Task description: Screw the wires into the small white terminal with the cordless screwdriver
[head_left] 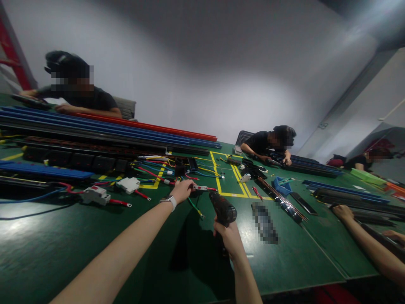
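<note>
My left hand (182,191), with a watch on its wrist, is closed at the left end of a small white circuit breaker (200,188). A red wire leaves the breaker's right side. My right hand (230,237) is wrapped round the handle of a black power screwdriver (224,210). Its front end points away from me, just right of the breaker; the tip is too small to make out. A green-yellow wire (196,207) hangs below my left hand. Two more white breakers, one nearer (95,195) and one farther (128,184), lie to the left with red leads.
Long blue rails (95,126) and a red-orange rail (152,126) run along the back left of the green table (142,261). A blue bin (282,185), a red-handled tool (257,193) and a blurred-out flat object (265,223) lie right. A co-worker's arm (363,236) reaches in there.
</note>
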A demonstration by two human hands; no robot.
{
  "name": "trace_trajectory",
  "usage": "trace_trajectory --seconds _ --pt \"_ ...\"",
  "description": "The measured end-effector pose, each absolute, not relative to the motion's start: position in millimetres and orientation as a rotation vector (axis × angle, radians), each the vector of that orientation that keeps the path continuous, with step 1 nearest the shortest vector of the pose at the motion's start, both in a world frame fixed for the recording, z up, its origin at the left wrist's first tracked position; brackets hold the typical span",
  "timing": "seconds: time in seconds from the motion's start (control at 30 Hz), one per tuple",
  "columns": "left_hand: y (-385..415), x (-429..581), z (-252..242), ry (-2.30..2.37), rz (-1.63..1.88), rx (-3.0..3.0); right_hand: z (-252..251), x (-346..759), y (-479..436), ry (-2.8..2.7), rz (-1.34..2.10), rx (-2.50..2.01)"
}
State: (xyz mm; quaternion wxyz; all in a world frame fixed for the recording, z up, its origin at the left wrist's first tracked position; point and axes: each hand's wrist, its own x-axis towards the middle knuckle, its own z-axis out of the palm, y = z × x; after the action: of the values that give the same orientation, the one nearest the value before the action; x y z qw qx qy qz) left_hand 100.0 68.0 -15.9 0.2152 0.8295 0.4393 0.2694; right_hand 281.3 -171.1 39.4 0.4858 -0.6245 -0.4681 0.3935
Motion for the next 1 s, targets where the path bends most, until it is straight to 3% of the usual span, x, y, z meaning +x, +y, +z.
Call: trace_trajectory --seconds 1.0 --pt "69.9 100.2 -19.3 1.205 0.768 2.307 32.8 283.4 -169.6 -1.154 0.952 -1.493"
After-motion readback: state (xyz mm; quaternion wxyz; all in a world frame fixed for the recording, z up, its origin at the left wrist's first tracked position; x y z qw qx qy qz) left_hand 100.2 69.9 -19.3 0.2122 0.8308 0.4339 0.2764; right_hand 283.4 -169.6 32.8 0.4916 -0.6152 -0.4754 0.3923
